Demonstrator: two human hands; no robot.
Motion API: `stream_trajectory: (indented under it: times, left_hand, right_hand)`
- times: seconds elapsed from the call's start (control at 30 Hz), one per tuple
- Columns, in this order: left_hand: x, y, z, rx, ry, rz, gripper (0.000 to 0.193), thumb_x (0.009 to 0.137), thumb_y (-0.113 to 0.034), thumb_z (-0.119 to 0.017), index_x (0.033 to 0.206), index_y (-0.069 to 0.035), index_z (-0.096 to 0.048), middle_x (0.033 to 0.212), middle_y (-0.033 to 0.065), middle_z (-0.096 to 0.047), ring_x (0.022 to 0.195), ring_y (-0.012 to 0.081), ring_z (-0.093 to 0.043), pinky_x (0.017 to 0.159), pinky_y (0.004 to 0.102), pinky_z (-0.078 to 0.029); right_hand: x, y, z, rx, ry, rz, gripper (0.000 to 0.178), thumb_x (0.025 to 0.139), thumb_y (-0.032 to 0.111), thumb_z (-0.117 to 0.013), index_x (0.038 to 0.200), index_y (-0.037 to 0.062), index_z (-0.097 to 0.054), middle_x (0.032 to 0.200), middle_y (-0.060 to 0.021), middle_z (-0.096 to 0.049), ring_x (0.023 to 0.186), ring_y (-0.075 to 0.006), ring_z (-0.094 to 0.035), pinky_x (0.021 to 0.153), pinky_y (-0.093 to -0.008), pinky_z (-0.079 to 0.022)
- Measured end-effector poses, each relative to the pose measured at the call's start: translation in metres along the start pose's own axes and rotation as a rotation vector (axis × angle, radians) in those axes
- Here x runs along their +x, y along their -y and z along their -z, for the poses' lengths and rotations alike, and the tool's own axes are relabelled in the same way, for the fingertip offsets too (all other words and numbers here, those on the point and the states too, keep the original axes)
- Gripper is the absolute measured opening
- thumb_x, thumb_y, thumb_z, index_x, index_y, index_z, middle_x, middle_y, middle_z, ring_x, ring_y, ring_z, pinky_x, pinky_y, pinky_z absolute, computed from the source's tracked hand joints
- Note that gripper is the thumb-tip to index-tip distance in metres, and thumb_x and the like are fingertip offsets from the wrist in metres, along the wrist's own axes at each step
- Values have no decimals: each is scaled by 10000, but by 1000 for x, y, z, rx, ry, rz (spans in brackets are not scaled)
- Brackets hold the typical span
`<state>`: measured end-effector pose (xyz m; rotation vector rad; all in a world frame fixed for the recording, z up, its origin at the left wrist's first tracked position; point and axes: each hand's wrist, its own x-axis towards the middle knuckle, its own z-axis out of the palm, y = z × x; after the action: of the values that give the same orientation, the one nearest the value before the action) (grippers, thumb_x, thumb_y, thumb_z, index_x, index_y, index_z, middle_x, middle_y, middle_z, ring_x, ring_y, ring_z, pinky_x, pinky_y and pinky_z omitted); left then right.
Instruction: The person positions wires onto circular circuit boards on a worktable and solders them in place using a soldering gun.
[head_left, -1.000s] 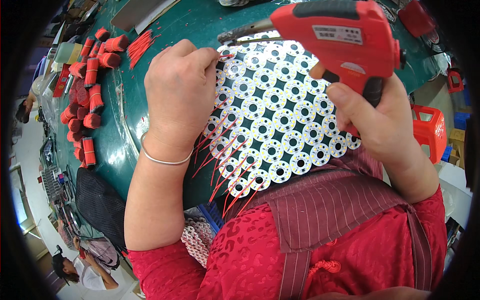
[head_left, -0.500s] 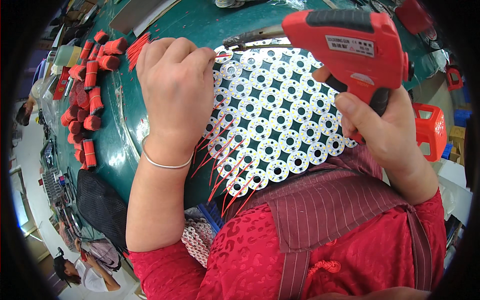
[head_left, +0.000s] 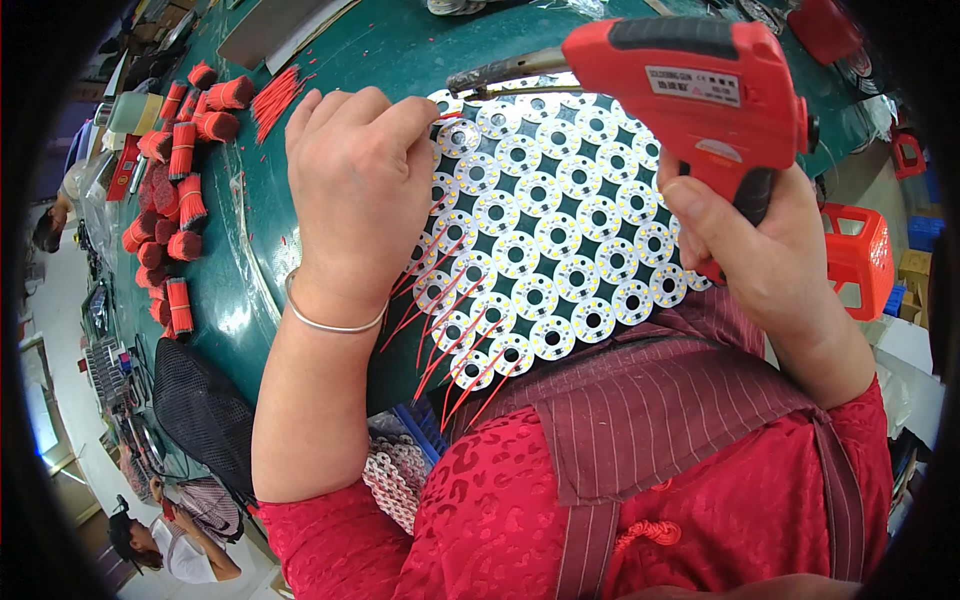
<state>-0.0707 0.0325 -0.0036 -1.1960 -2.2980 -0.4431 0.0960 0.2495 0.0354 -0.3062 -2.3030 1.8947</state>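
Note:
My right hand (head_left: 745, 225) grips a red and black soldering gun (head_left: 690, 90) by its handle. The gun's metal tip points left, over the upper left of a panel of round white LED boards (head_left: 557, 235). My left hand (head_left: 355, 190) is closed in a pinch on a thin red wire (head_left: 450, 115), close to the tip; the fingertips are partly hidden behind the hand. Whether wire and tip touch, I cannot tell. Several red wires (head_left: 430, 265) stick out from boards along the panel's left and lower left edge.
Bundles of red wire (head_left: 190, 205) lie on the green table (head_left: 255, 215) at the left, with loose red wires (head_left: 277, 100) beyond my left hand. A black mesh object (head_left: 203, 415) is at lower left. A red plastic stool (head_left: 857, 262) stands at the right. Another person (head_left: 175, 545) is at far lower left.
My left hand has shifted slightly right and down, and the panel has slid a little left. My right forefinger has drawn back toward the handle; the soldering gun has barely moved.

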Motion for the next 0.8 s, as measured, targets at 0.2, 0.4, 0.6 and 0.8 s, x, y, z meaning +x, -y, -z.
stream_trajectory:
  times: [0.2, 0.4, 0.6, 0.8]
  left_hand:
    - [1, 4, -4, -21, -39, -21, 76, 737, -57, -698, 774, -123, -693, 691, 41, -567, 725, 252, -583, 864, 429, -473]
    - [2, 9, -10, -57, -65, -55, 69, 732, -80, -734, 768, -118, -690, 685, 37, -567, 705, 252, -571, 724, 384, -445]
    - [2, 9, -14, -70, -51, -36, 55, 741, -97, -744, 757, -109, -693, 665, 45, -558, 663, 254, -565, 718, 377, -454]
    - [2, 5, -14, -56, -48, -1, 46, 753, -127, -746, 769, -117, -704, 660, 52, -552, 658, 266, -581, 670, 379, -471]
  right_hand:
    - [0, -1, -2, 31, -33, 9, 226, 934, 118, -645, 1110, -16, -599, 921, -40, -633, 596, -56, -545, 534, -210, -448]
    - [1, -2, -2, 47, -20, 9, 233, 934, 121, -646, 1120, -12, -602, 984, -54, -645, 585, -47, -532, 531, -201, -447]
    - [1, -3, -2, 30, -14, 8, 253, 934, 127, -645, 1141, -11, -602, 1032, -62, -658, 579, -43, -527, 534, -197, -457]
    - [0, -5, -1, 25, -16, 31, 269, 938, 128, -641, 1166, -7, -596, 1079, -80, -665, 580, -42, -529, 540, -198, -466]
